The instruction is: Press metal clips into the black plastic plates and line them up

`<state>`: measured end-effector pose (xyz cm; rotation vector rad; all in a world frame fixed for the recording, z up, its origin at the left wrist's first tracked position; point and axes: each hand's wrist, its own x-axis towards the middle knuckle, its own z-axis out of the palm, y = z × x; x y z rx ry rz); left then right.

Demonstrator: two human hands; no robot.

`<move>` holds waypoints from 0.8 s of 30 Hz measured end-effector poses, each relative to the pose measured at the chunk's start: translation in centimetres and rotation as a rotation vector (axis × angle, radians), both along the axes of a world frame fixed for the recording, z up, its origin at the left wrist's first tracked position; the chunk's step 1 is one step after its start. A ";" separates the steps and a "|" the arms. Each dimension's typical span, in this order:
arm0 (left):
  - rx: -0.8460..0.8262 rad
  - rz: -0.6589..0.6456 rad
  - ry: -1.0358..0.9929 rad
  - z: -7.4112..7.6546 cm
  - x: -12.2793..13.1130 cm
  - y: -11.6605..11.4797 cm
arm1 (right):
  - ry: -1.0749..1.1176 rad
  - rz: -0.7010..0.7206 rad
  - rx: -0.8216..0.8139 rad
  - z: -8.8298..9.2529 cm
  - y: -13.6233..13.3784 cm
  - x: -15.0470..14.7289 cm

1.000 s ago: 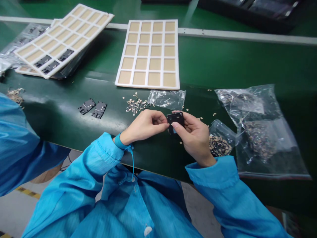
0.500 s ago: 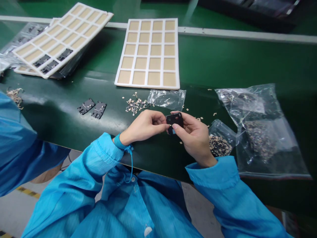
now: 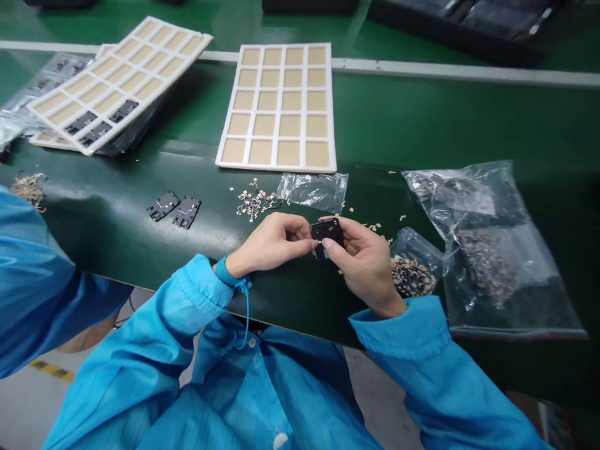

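Between my two hands, above the near part of the bench, is a small black plastic part (image 3: 332,230) with round holes near its top edge. My right hand (image 3: 368,259) grips its right side, thumb laid across the front. My left hand (image 3: 276,244), a teal wrist strap at its wrist, is closed at the part's left edge, with thumb and curled fingers against it. A tiny pale spot shows between the two thumb tips; what it is I cannot make out. Two similar black parts, one a flat black part (image 3: 187,211), lie to the left.
Small pale pieces (image 3: 255,201) lie heaped beside a clear bag (image 3: 313,190). A white gridded tray (image 3: 304,106) stands behind; another tray (image 3: 112,87) rests tilted at left. Bags of small pieces (image 3: 412,275) lie right. A co-worker's blue sleeve (image 3: 35,269) is at left.
The view has shifted slightly, so the bench items appear a little lower. Both hands stay on the black plastic part, which looks slightly more tilted.
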<state>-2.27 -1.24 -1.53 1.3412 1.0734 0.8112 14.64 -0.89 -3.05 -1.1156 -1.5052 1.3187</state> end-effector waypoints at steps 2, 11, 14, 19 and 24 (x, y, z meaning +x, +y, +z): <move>-0.009 0.002 0.003 0.0 0.0 0.0 | 0.008 0.005 -0.004 0.0 0.0 0.0; -0.036 -0.007 0.002 0.0 -0.2 0.0 | 0.039 0.038 -0.035 0.2 0.1 0.0; -0.059 0.000 0.009 0.3 -0.2 0.0 | 0.025 0.047 -0.019 0.4 0.2 0.0; -0.066 0.000 0.010 0.6 -0.2 0.1 | -0.018 0.039 0.000 0.4 0.2 0.1; -0.024 -0.007 -0.012 0.1 -0.2 -0.1 | -0.034 0.054 0.013 0.4 0.3 0.3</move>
